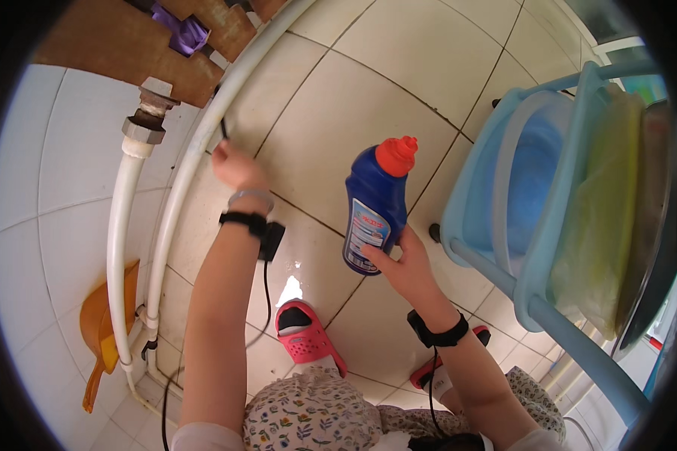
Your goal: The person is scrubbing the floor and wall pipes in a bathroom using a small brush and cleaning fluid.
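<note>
My right hand grips the lower part of a dark blue plastic cleaner bottle. The bottle has a red cap and a printed label, and tilts over the tiled floor. My left hand reaches down beside the white wall pipe, its fingers curled around a thin black rod. The rod's far end passes out of sight by the pipe and a brown board.
At right stands a light blue plastic rack holding a blue basin and a yellow-green bag. An orange dustpan rests against the left wall behind a second white pipe. Purple plastic sticks out between the boards.
</note>
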Demonstrator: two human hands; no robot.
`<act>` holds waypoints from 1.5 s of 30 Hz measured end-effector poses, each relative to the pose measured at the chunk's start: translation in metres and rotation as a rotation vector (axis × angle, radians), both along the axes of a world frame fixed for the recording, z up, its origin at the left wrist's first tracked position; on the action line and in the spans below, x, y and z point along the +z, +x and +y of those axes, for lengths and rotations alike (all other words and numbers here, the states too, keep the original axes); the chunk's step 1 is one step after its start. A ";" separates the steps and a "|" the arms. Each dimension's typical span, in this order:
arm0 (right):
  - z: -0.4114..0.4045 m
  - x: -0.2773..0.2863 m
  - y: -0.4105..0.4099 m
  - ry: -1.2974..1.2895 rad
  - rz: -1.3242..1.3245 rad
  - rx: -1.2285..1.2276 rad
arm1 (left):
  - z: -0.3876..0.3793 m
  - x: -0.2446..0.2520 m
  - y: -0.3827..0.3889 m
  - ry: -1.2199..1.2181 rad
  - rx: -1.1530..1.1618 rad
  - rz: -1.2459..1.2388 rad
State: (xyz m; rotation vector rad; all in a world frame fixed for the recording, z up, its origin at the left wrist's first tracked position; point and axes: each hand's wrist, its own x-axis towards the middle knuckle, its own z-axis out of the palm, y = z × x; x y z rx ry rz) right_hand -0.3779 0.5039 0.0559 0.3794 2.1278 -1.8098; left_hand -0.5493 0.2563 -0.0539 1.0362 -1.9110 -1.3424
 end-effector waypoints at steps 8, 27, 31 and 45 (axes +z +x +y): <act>0.018 -0.001 0.002 -0.039 0.026 -0.105 | 0.066 0.014 -0.104 0.156 0.043 -0.054; -0.015 0.003 -0.007 -0.063 0.124 0.066 | -0.065 0.026 0.080 0.310 -0.134 -0.235; -0.014 0.006 -0.012 -0.051 0.144 0.058 | -0.041 0.018 0.061 0.151 -0.430 -0.268; -0.015 -0.016 -0.013 0.020 0.221 0.045 | -0.164 0.018 0.246 -0.101 0.178 -0.538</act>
